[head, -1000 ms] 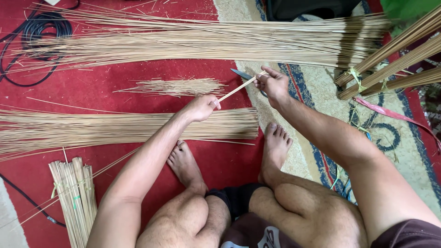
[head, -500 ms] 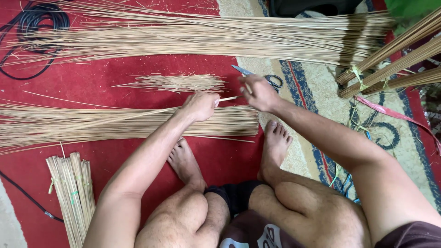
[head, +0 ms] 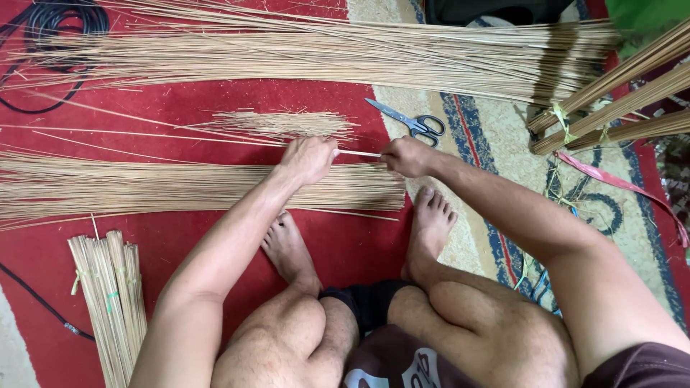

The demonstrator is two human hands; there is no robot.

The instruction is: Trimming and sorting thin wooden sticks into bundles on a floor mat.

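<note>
Left hand: your left hand [head: 309, 159] was clenched, fingers grasping one thin stick [head: 357, 153].
Right hand: your right hand [head: 404, 156] pinched the same stick at its other end.
Stick: it ran level between your fingers, just above the near bundle [head: 180, 188].
Edges: scissors [head: 411, 122] lay near, beyond your right fingers; a small pile of short sticks [head: 287, 123] lay just beyond your left.
Open room: bare red carpet [head: 359, 244] lay below the bundle, between your feet.
</note>
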